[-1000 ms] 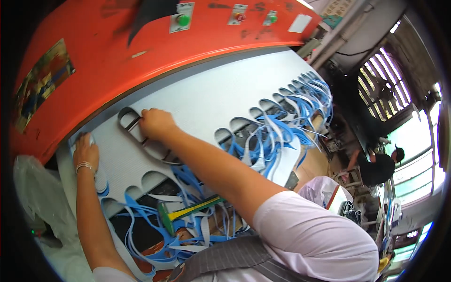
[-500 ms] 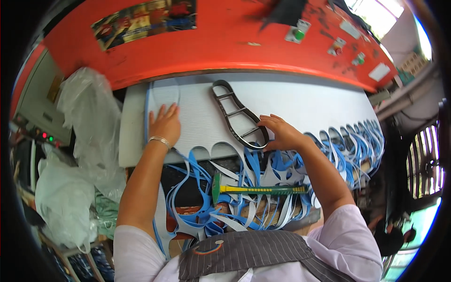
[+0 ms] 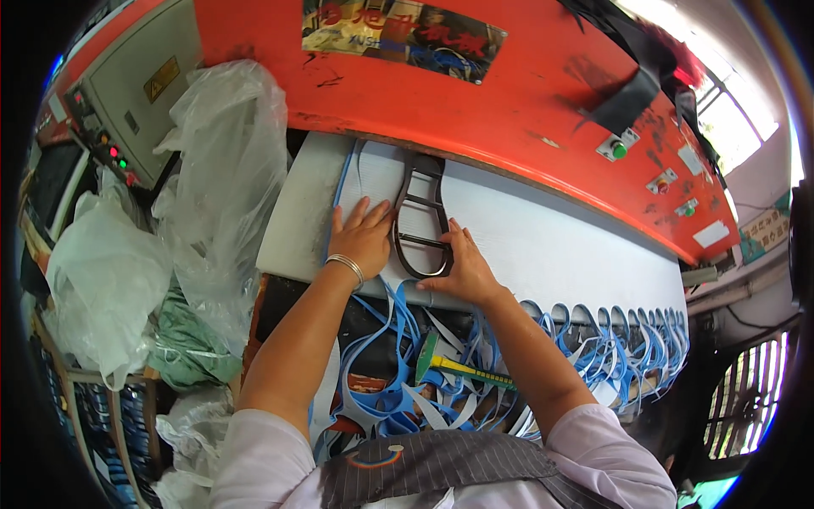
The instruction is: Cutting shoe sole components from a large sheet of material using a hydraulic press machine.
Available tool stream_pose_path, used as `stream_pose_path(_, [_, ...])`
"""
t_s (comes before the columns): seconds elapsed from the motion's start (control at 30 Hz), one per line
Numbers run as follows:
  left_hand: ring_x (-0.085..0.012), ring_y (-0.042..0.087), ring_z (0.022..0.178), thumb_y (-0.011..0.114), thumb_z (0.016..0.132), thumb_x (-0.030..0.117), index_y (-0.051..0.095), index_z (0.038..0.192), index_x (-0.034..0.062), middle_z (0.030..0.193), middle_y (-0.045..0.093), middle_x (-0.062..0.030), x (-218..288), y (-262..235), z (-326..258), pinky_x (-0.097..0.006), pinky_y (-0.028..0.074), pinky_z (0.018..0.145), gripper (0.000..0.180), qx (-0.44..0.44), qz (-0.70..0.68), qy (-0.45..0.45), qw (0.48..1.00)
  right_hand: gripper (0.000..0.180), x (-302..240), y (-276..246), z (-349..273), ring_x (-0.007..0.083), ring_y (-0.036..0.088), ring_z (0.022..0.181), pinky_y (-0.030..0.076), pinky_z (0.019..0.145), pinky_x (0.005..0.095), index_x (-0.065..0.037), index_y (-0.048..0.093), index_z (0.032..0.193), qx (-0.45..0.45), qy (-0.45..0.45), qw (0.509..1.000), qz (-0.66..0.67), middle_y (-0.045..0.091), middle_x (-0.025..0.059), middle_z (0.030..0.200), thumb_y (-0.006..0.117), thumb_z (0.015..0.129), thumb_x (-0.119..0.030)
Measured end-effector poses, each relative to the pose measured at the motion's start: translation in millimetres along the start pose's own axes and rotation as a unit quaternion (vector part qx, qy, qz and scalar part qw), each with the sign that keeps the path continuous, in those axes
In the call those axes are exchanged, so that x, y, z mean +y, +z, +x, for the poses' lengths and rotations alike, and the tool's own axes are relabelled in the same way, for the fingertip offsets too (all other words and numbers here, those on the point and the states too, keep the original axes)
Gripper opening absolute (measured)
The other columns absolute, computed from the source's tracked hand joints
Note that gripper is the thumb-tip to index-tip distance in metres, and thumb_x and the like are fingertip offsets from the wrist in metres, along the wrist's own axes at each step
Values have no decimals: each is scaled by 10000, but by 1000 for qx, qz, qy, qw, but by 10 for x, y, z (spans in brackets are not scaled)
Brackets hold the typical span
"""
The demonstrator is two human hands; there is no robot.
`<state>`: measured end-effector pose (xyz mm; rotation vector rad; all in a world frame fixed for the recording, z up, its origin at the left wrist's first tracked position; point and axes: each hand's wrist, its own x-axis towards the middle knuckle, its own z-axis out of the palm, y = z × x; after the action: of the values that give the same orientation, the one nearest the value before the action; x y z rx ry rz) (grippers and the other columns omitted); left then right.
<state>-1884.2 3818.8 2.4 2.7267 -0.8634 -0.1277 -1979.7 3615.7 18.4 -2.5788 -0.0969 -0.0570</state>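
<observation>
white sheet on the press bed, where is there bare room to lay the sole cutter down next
The white sheet is bare right of the right hand, between the orange press head and the row of cut-outs. It is crowded at the sole-shaped cutting die between both hands, left hand beside it, and over the blue scrap strips below.

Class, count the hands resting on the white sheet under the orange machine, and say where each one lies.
2. The left hand lies flat just left of the dark sole-shaped cutter; the right hand touches its lower right edge.

A dark metal cutting die [image 3: 421, 222] lies on matt white foam sheet [image 3: 543, 237] (blue-edged), beside crinkled glossy plastic bags [image 3: 220, 170].
</observation>
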Motion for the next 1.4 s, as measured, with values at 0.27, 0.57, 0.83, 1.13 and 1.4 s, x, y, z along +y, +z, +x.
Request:
stream_pose_path(0.27, [-212,230,1443,415,896,199,516,1365,206,1524,354,42,-121,90,-14,-575,63,1154,480,38,-31,21,999,1091,57,233,-26,425,341,1351,224,1164,447,136,331,1328,29,27,999,4,523,272,1225,868,573,-440])
stream_pose_path(0.57, [-196,194,1452,417,914,222,482,1391,211,1542,311,56,61,-11,68,-557,62,1166,482,-8,11,-13,1000,992,114,146,2,444,364,1330,243,1147,491,129,342,1314,81,-34,996,18,502,303,1244,820,614,-386])
stream_pose_path(0.83, [-338,410,1324,478,919,212,421,1417,123,1410,471,-162,671,-444,535,-478,270,1115,510,109,-108,-65,986,1092,383,-1287,-139,476,264,1377,225,1132,542,-68,308,1456,-22,-81,995,-55,292,361,1436,787,634,-605])
stream_pose_path(1.13, [-264,657,985,606,876,160,672,1106,69,1062,681,-150,2506,-200,295,-360,510,870,256,41,-264,180,947,656,2026,-2846,-1757,317,198,1448,135,1172,425,3,325,1452,497,-97,862,6,305,179,1519,558,940,-334])
stream_pose_path(1.4, [-338,665,774,559,883,276,685,780,48,801,681,-174,4309,-970,511,-446,527,709,280,109,-249,304,913,633,4301,-4756,-2560,438,423,1224,282,1091,478,108,457,1229,774,201,585,-136,452,292,1300,321,1018,-473])
